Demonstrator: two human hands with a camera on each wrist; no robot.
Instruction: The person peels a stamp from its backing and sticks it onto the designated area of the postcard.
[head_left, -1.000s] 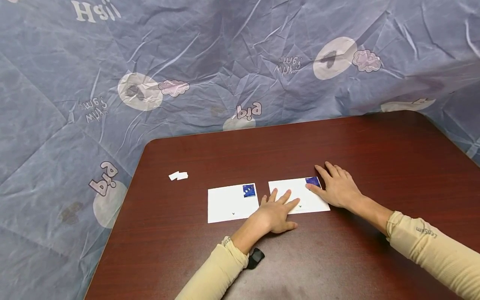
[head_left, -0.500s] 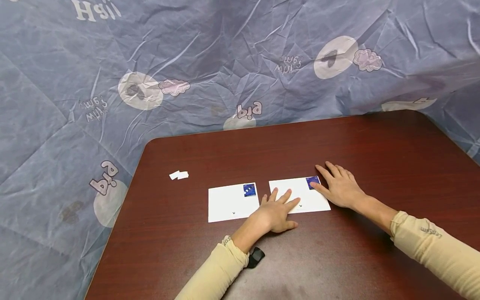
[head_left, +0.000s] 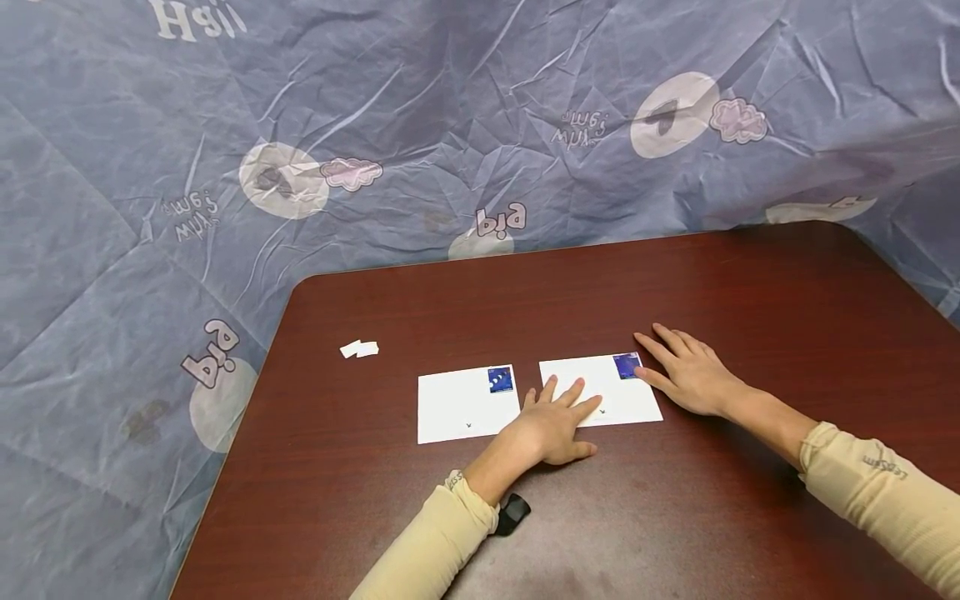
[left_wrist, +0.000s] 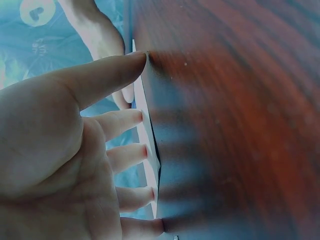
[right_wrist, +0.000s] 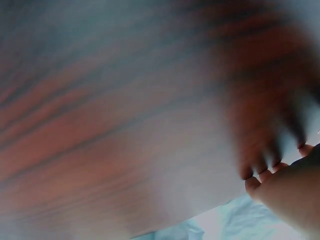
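Two white envelopes lie flat side by side, each with a blue stamp in its upper right corner. My left hand [head_left: 551, 425] rests with spread fingers on the lower left of the right envelope [head_left: 577, 371]; in the left wrist view its fingertips [left_wrist: 142, 150] touch the paper. The right hand [head_left: 693, 375] is beside that envelope's right edge, fingers spread over the table, thumb at the right side of the stamp [head_left: 625, 367]. Just left of my left hand is the left envelope [head_left: 453, 408], whose stamp [head_left: 500, 380] shows pale moon shapes.
Two small white paper pieces [head_left: 360, 349] lie on the dark red-brown table [head_left: 450, 312], up and left of the envelopes. A blue-grey printed cloth [head_left: 420, 108] hangs behind the table. Beside my left sleeve is a black object [head_left: 513, 514].
My right thumb has slid rightward over the stamp to its right edge, uncovering it, and the right hand has shifted slightly right. The left hand stays on the envelope.
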